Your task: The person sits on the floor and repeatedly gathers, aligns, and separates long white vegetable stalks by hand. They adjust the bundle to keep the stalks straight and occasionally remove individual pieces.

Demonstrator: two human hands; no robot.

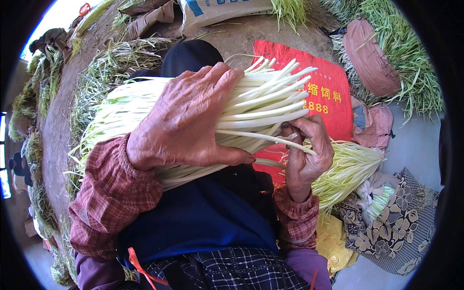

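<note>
A large bundle of pale garlic chives lies across my lap, white stem ends to the right and yellow-green leaves to the left. My left hand is spread over the bundle and grips it from above, thumb along its near side. At the stem ends, my right hand pinches by the tip of one stem that sits apart from the rest. Some of its fingers are hidden behind the stems. A red printed woven sack lies beyond the bundle. Another bundle of yellow-green chives rests just right of my right hand.
Loose green leaves are heaped at the left, more greens at upper right beside a pink cloth roll. A patterned cloth and yellow plastic sack lie at lower right. A person bends at the far upper left.
</note>
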